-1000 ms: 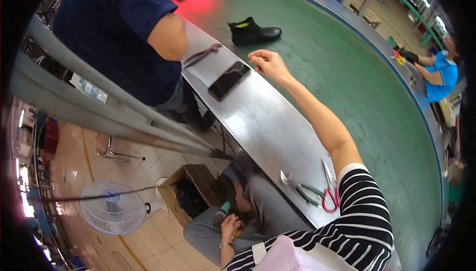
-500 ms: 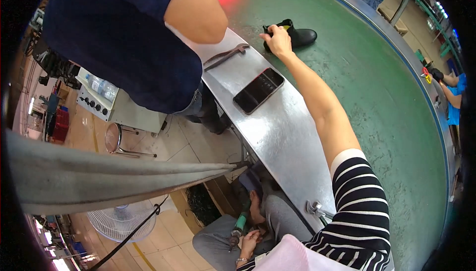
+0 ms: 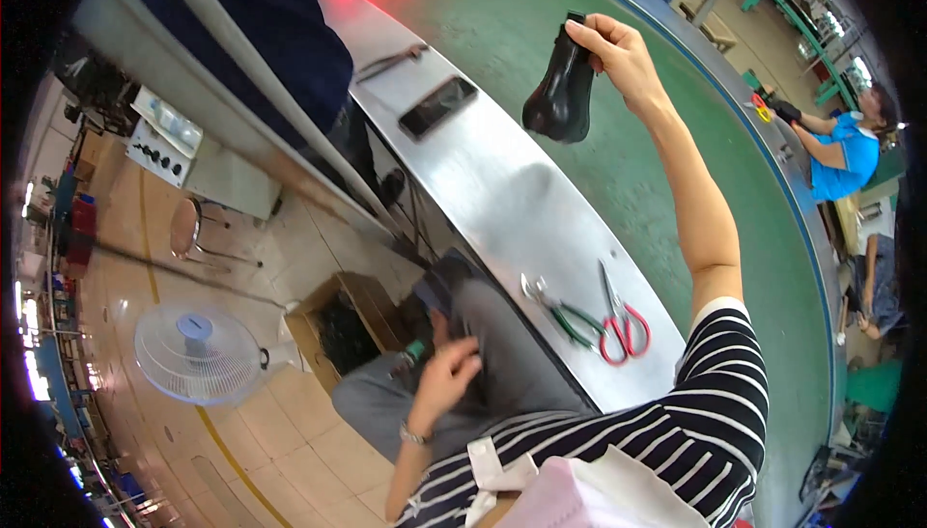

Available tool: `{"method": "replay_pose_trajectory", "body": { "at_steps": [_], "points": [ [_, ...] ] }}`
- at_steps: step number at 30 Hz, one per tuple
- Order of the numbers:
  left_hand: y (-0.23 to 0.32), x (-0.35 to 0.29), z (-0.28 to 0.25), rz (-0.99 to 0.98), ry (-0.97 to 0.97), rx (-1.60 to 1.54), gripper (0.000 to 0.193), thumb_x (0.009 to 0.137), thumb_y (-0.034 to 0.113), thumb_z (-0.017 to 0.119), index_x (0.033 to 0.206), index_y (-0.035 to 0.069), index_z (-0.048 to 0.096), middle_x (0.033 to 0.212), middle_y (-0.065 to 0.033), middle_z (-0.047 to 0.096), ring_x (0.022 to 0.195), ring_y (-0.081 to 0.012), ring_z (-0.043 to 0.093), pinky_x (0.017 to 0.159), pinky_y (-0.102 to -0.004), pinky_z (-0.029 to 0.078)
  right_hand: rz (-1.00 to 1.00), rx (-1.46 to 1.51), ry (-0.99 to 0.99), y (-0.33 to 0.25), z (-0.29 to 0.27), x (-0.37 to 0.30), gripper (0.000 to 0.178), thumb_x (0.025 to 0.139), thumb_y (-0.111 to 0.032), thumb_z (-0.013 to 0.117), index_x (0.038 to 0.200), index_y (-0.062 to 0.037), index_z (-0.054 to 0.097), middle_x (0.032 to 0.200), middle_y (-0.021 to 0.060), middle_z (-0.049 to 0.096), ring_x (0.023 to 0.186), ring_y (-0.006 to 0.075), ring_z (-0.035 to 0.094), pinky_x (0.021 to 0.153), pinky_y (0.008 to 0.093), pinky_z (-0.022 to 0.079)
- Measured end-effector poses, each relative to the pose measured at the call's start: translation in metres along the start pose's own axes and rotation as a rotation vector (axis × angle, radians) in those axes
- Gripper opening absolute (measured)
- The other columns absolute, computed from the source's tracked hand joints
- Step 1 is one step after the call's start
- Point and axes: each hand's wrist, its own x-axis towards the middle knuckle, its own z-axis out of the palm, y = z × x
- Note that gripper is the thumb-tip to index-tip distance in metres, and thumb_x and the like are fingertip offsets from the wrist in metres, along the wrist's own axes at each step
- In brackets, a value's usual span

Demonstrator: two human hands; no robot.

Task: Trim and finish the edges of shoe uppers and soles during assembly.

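My right hand (image 3: 623, 57) is closed on the top edge of a black ankle boot (image 3: 560, 98), which hangs toe-down above the metal table edge and green belt. Low over my lap, my left hand (image 3: 446, 383) has loosely bent fingers slightly apart, with nothing visible in them. A green-ended tool (image 3: 409, 352) lies beside it on my grey trousers, partly blurred. Red-handled scissors (image 3: 623, 325) and green-handled pliers (image 3: 560, 311) rest on the metal strip (image 3: 492, 176) between my arms.
A dark phone (image 3: 438, 107) and a long-handled metal tool (image 3: 390, 61) lie farther up the strip. A co-worker in dark clothes (image 3: 261, 36) stands behind a grey post. A cardboard box (image 3: 338, 325) and a white fan (image 3: 198, 354) are at the left. Another person (image 3: 842, 153) sits across the belt.
My right hand has lifted the boot from the green belt and brought it closer. My left hand has risen from near the green-ended tool. The view has shifted, bringing scissors and pliers into sight.
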Motion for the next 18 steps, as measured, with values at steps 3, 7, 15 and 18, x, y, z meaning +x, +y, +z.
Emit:
{"method": "replay_pose_trajectory", "body": {
  "at_steps": [3, 7, 15, 18],
  "points": [
    [0.067, 0.024, -0.008, 0.090, 0.008, 0.087, 0.063, 0.077, 0.019, 0.073, 0.132, 0.004, 0.046, 0.123, -0.0129, 0.056, 0.104, -0.0249, 0.058, 0.088, -0.0336, 0.046, 0.031, 0.150, -0.113, -0.065, 0.005, -0.084, 0.023, 0.086, -0.030, 0.066, 0.079, -0.0083, 0.065, 0.065, -0.0081, 0.052, 0.056, -0.0004, 0.039, 0.049, 0.0200, 0.027],
    [0.121, 0.035, -0.004, 0.461, -0.058, 0.051, 0.116, 0.061, 0.013, 0.085, 0.148, 0.004, 0.010, 0.150, -0.0151, 0.025, 0.135, -0.0244, 0.032, 0.110, -0.0348, 0.026, 0.135, 0.352, -0.292, -0.099, 0.020, -0.165, 0.025, 0.087, -0.029, 0.065, 0.071, -0.0093, 0.061, 0.061, -0.0103, 0.047, 0.050, -0.0015, 0.033, 0.047, 0.0179, 0.023],
    [0.090, -0.027, 0.006, 0.376, -0.075, -0.496, 0.119, 0.059, 0.005, 0.085, 0.149, 0.006, 0.007, 0.152, -0.0106, 0.022, 0.137, -0.0186, 0.027, 0.111, -0.0325, 0.024, 0.283, 0.436, -0.336, -0.078, 0.081, -0.232, 0.028, 0.092, -0.026, 0.058, 0.105, -0.0015, 0.063, 0.073, -0.0018, 0.056, 0.058, 0.0051, 0.048, 0.054, 0.0184, 0.037],
    [0.064, -0.068, 0.001, 0.225, 0.089, -0.473, 0.115, 0.060, 0.001, 0.084, 0.149, 0.006, 0.011, 0.148, -0.0090, 0.029, 0.130, -0.0187, 0.037, 0.107, -0.0322, 0.031, 0.157, 0.141, -0.192, -0.016, 0.095, -0.252, 0.035, 0.089, -0.021, 0.061, 0.116, 0.0007, 0.057, 0.097, 0.0102, 0.062, 0.072, 0.0145, 0.062, 0.071, 0.0252, 0.050]
  ]
}}
